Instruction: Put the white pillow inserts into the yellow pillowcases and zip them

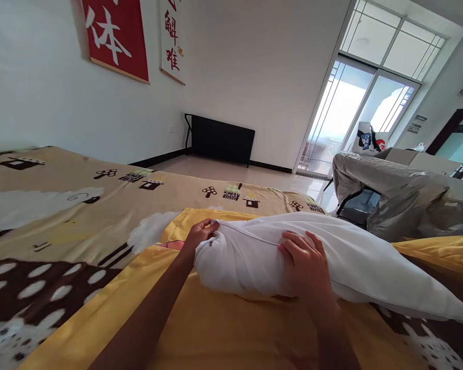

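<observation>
A plump white pillow (247, 262) lies across a yellow cloth (216, 324), its long side stretching off to the right. At its left end my left hand (200, 235) is closed, with thumb and fingers pinching the upper corner by the seam. A small dark spot, perhaps a zip pull, shows just below those fingertips. My right hand (306, 259) grips the pillow's middle from above, its curled fingers at the seam line. The thumb and palm side of that hand are partly hidden.
A patterned blanket (111, 205) with sheep and mushrooms spreads beneath the cloth. More yellow fabric (443, 249) is bunched at right. Beyond stand plastic-covered furniture (412, 190), a black folded panel (221, 139) against the wall, and glass doors (355, 113).
</observation>
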A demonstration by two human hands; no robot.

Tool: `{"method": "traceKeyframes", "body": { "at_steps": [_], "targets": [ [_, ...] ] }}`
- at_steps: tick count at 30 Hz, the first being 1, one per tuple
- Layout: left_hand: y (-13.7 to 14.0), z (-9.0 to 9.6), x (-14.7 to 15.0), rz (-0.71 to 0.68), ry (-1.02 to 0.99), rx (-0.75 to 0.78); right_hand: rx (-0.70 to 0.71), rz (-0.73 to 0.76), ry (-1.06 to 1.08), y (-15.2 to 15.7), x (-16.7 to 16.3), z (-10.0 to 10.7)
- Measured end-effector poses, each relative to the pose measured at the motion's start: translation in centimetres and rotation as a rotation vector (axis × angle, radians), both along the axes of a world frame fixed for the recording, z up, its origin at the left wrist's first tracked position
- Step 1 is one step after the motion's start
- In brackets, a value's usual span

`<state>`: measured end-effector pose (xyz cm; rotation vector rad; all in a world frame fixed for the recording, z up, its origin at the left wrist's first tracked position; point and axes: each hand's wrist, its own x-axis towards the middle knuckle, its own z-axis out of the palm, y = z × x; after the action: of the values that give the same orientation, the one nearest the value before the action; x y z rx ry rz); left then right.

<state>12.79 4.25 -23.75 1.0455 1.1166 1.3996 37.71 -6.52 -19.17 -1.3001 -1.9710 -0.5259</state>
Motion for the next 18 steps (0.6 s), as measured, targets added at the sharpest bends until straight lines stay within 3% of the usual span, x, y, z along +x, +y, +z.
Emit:
{"method": "traceKeyframes", "body": {
  "at_steps": [3,6,8,14,18],
  "targets": [
    [0.0,-0.2,-0.1,-0.003,-0.003,0.006,0.177,-0.013,0.007,2.1,-0.3,-0.7],
    [0.1,-0.3,-0.1,-0.019,-0.008,-0.001,0.167,0.067,-0.009,3.7,0.2,-1.4],
    [0.1,-0.3,0.0,-0.038,-0.011,-0.007,0.076,0.061,-0.003,4.1,0.8,-1.6],
    [-0.6,0.6,0.9,-0.107,-0.052,0.029,-0.335,-0.161,-0.128,4.1,2.0,-2.1],
    [-2.5,2.1,2.1,-0.132,-0.016,0.114,-0.637,-0.086,-0.17,4.5,2.0,-3.2]
  ]
}}
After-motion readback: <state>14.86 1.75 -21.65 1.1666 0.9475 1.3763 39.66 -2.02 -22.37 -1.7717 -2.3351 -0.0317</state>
